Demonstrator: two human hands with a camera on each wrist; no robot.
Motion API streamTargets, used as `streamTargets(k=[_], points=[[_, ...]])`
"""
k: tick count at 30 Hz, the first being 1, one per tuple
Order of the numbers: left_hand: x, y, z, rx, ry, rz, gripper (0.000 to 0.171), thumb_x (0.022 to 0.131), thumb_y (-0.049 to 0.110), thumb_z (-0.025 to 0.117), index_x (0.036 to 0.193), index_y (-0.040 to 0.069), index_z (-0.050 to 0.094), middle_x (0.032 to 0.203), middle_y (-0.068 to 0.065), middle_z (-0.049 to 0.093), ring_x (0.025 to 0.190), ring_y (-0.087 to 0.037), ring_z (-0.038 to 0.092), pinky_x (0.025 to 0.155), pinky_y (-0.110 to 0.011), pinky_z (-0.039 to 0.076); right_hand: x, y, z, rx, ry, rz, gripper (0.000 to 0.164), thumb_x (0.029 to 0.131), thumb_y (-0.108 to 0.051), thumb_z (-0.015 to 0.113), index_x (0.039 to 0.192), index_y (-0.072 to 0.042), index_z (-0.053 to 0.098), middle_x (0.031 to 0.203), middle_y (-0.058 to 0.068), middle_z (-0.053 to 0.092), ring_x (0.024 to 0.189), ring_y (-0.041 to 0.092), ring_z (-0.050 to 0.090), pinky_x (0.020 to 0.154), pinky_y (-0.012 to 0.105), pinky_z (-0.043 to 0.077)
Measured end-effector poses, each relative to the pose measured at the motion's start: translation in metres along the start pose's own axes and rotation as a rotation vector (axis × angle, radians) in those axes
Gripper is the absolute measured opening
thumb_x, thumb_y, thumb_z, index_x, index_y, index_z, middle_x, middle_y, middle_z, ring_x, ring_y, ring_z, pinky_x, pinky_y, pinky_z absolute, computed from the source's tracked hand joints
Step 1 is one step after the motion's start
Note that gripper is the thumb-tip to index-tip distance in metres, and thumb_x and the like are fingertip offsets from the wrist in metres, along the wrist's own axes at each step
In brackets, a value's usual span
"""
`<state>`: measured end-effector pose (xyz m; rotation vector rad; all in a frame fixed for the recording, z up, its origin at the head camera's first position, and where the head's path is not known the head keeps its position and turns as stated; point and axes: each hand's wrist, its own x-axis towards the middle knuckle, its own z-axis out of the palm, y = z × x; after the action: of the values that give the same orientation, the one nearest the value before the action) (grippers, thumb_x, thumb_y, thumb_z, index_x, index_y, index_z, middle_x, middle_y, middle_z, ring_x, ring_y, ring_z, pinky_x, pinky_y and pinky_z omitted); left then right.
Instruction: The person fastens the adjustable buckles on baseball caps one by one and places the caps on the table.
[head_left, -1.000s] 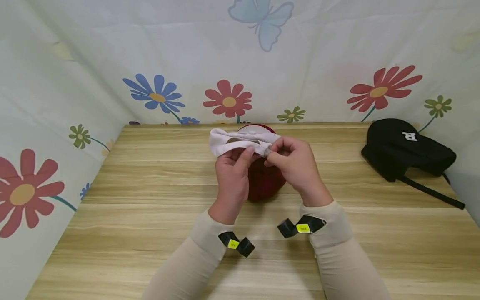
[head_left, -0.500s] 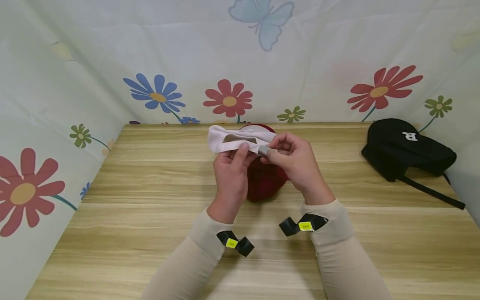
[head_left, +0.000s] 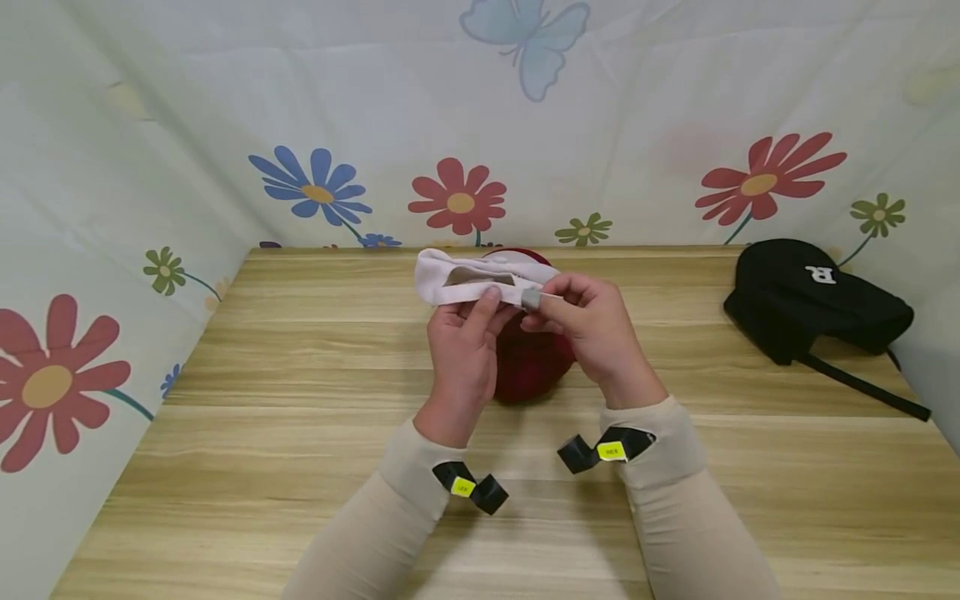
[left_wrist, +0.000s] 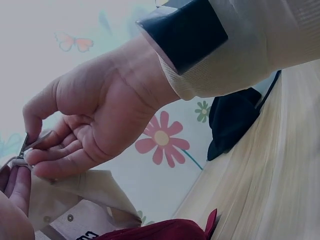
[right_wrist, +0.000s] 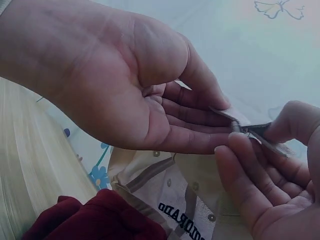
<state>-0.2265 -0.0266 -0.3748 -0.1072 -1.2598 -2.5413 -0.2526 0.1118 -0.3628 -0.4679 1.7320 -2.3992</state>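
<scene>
A pale pinkish-white cap (head_left: 435, 277) is held up above the wooden table, its back opening toward me. My left hand (head_left: 465, 342) pinches the cap's strap from the left, thumb on top. My right hand (head_left: 603, 333) pinches the strap end right beside a silver metal buckle (head_left: 530, 298). In the right wrist view the buckle (right_wrist: 240, 127) sits between both hands' fingertips, with dark lettering on the cap (right_wrist: 185, 210) below. A dark red cap (head_left: 528, 367) lies on the table under my hands, partly hidden by them.
A black cap (head_left: 780, 292) with a white letter lies at the table's right side, its strap trailing toward the front. The wooden table (head_left: 300, 375) meets a flower-printed cloth (head_left: 645, 125) at the back and left.
The cap has risen slightly and tipped, so its back opening shows wider. The right fingers have shifted along the strap, and the buckle shows more plainly than a second ago.
</scene>
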Motion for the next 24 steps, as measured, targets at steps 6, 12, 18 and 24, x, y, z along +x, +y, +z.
streamTargets(k=[6,12,18,24], points=[[0.001,0.002,-0.001,-0.039,0.011,-0.027,0.037,0.089,0.011,0.056,0.122,-0.003,0.046,0.111,-0.014,0.058,0.087,-0.02,0.066,0.083,-0.037,0.053,-0.001,-0.003,-0.001,0.039,0.053,-0.022,0.006,0.084,0.004,0.056,0.08,0.0,0.054,0.079,0.008,0.062,0.065,0.016,0.065,0.072,0.036,0.056],[0.002,0.008,-0.004,-0.097,-0.006,-0.097,0.038,0.096,0.023,0.043,0.129,0.004,0.041,0.122,-0.02,0.054,0.091,-0.023,0.066,0.085,-0.038,0.051,-0.001,-0.003,-0.004,0.131,0.031,-0.063,0.01,0.085,0.007,0.052,0.077,0.0,0.051,0.088,0.011,0.063,0.067,0.017,0.066,0.074,0.037,0.056],[0.003,0.012,-0.005,-0.125,-0.001,-0.133,0.038,0.098,0.023,0.038,0.133,0.01,0.034,0.124,-0.019,0.053,0.094,-0.023,0.065,0.085,-0.038,0.051,0.0,-0.001,-0.004,0.174,-0.042,-0.042,0.005,0.084,0.004,0.057,0.088,0.001,0.059,0.084,0.008,0.063,0.065,0.017,0.065,0.072,0.035,0.056],[0.005,0.012,-0.007,-0.121,-0.003,-0.124,0.041,0.096,0.02,0.043,0.135,0.016,0.03,0.127,-0.019,0.05,0.092,-0.025,0.066,0.084,-0.04,0.051,0.001,0.001,-0.004,0.114,-0.106,0.02,0.006,0.085,0.002,0.058,0.087,-0.002,0.062,0.088,0.008,0.058,0.067,0.018,0.064,0.071,0.035,0.057]])
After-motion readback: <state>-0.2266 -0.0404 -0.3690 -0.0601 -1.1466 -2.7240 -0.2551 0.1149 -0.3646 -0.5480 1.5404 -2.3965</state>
